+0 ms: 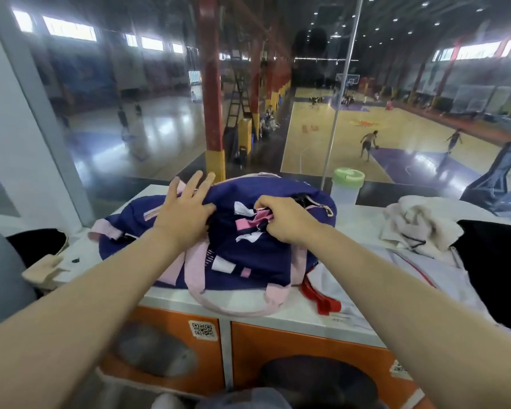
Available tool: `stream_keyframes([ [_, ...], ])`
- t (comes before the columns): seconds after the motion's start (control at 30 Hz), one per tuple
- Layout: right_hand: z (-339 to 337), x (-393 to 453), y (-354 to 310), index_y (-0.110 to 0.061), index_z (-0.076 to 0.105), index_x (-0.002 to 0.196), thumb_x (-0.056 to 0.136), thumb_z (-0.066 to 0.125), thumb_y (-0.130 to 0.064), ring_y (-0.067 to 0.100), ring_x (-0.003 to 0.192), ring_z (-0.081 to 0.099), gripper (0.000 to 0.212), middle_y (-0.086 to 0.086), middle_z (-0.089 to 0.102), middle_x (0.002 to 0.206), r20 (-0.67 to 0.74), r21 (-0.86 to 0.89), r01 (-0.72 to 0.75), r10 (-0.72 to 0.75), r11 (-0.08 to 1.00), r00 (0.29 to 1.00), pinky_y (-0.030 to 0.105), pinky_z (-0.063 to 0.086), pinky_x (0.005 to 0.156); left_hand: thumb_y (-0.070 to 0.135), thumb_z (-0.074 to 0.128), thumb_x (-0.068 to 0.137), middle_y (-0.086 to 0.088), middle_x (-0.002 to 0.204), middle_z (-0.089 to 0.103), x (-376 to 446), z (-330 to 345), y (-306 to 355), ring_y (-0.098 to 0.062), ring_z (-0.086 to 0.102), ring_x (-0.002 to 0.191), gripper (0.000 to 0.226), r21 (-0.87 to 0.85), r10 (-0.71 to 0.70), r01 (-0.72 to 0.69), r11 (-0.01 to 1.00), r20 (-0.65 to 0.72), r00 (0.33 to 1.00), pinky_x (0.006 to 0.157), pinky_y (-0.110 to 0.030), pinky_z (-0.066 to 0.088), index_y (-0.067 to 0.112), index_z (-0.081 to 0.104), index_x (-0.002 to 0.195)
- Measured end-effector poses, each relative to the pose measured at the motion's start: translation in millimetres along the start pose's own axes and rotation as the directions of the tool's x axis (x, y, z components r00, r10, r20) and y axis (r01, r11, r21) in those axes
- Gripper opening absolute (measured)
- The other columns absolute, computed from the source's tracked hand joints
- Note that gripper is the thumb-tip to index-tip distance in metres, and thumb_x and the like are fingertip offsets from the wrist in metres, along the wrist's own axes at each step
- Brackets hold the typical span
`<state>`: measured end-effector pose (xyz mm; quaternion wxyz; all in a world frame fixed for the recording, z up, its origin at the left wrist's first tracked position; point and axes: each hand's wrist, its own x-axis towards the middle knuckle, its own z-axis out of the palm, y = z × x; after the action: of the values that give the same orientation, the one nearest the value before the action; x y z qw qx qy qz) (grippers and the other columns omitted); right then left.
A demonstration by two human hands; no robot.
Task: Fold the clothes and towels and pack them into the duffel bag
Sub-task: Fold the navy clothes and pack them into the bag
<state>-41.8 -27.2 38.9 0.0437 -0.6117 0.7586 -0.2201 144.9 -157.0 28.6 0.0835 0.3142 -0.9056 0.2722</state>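
you stand at a white counter [171, 296] with the duffel bag [248, 255] lying in front of you, soft navy fabric with pale pink webbing straps. your left hand [186, 208] presses flat on its top, fingers spread straight. your right hand [283, 219] curls around something near the zipper opening; it looks like the bag is being opened. a crumpled white towel [416, 228] and a white, red-trimmed garment [396, 278] wait unfolded to the right. next, open the bag wide.
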Motion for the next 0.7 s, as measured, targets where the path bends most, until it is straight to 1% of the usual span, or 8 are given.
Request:
stream_keyframes([
  [0.1,8,-8,9,-0.020,0.058,0.119,0.079,0.052,0.001,0.030,0.107,0.057,0.045,0.005,0.062,0.120,0.008,-0.088,0.065,-0.064,0.994,0.998,0.031,0.041,0.077,0.036,0.047,0.098,-0.010,0.162,-0.013,19,3,-14,-0.035,-0.006,0.148,0.058,0.105,-0.081,0.077,0.992,0.035,0.996,0.114,-0.060,0.010,0.034,0.024,0.151],
  [0.2,15,-13,15,-0.021,0.056,0.121,0.077,0.051,0.002,0.029,0.110,0.055,0.050,0.005,0.060,0.122,0.030,-0.117,0.095,-0.093,0.989,0.995,0.038,0.046,0.085,0.031,0.051,0.096,-0.011,0.161,-0.006,36,-1,-35,-0.039,0.017,0.143,0.073,0.106,-0.152,0.142,0.984,0.098,0.983,0.107,-0.057,0.030,0.039,0.007,0.153],
  [0.3,9,-14,9,-0.021,0.055,0.126,0.079,0.051,0.002,0.028,0.114,0.054,0.052,0.005,0.058,0.126,0.078,-0.150,0.112,-0.101,0.982,0.992,0.037,0.045,0.088,0.027,0.043,0.099,-0.013,0.143,0.036,47,-14,-46,-0.036,0.053,0.116,0.063,0.023,-0.115,0.113,0.993,0.206,0.972,0.087,-0.046,0.049,0.037,0.011,0.152],
  [0.37,-4,-9,3,-0.020,0.056,0.126,0.081,0.051,0.003,0.026,0.113,0.054,0.051,0.004,0.059,0.126,0.068,-0.147,0.128,-0.120,0.981,0.991,0.035,0.045,0.088,0.025,0.041,0.099,-0.010,0.126,0.049,53,-21,-48,-0.034,0.059,0.105,0.059,0.022,-0.048,0.045,0.999,0.177,0.983,0.075,-0.041,0.048,0.034,0.016,0.152],
  [0.43,-15,3,-6,-0.019,0.058,0.120,0.081,0.050,0.003,0.025,0.106,0.056,0.046,0.002,0.061,0.122,0.019,-0.094,0.152,-0.151,0.984,0.988,0.035,0.045,0.083,0.021,0.041,0.098,-0.008,0.125,0.051,57,-28,-51,-0.033,0.060,0.104,0.059,0.009,-0.013,0.012,1.000,0.106,0.994,0.068,-0.037,0.042,0.032,0.019,0.152],
  [0.53,-7,34,-22,-0.018,0.058,0.118,0.082,0.052,0.003,0.025,0.101,0.057,0.043,0.002,0.062,0.120,-0.003,-0.038,0.189,-0.189,0.981,0.982,0.033,0.044,0.078,0.017,0.041,0.095,-0.005,0.129,0.052,59,-33,-56,-0.033,0.059,0.108,0.060,-0.050,0.006,-0.003,0.999,0.058,0.998,0.072,-0.039,0.045,0.035,0.025,0.150],
  [0.63,20,69,-30,-0.015,0.054,0.129,0.084,0.051,0.003,0.032,0.115,0.053,0.049,0.011,0.057,0.129,-0.002,-0.099,0.157,-0.158,0.983,0.987,0.036,0.041,0.090,0.014,0.043,0.093,-0.004,0.134,0.052,59,-31,-57,-0.034,0.057,0.112,0.063,-0.142,0.010,0.000,0.990,0.071,0.997,0.080,-0.044,0.050,0.038,0.027,0.149],
  [0.7,37,88,-31,-0.014,0.043,0.140,0.088,0.051,-0.003,0.034,0.126,0.046,0.053,0.014,0.048,0.137,-0.068,-0.239,0.052,-0.070,0.970,0.995,0.040,0.037,0.099,0.011,0.044,0.091,-0.003,0.137,0.050,55,-29,-58,-0.033,0.056,0.114,0.066,-0.181,0.007,0.007,0.983,0.079,0.997,0.082,-0.044,0.050,0.038,0.027,0.149],
])
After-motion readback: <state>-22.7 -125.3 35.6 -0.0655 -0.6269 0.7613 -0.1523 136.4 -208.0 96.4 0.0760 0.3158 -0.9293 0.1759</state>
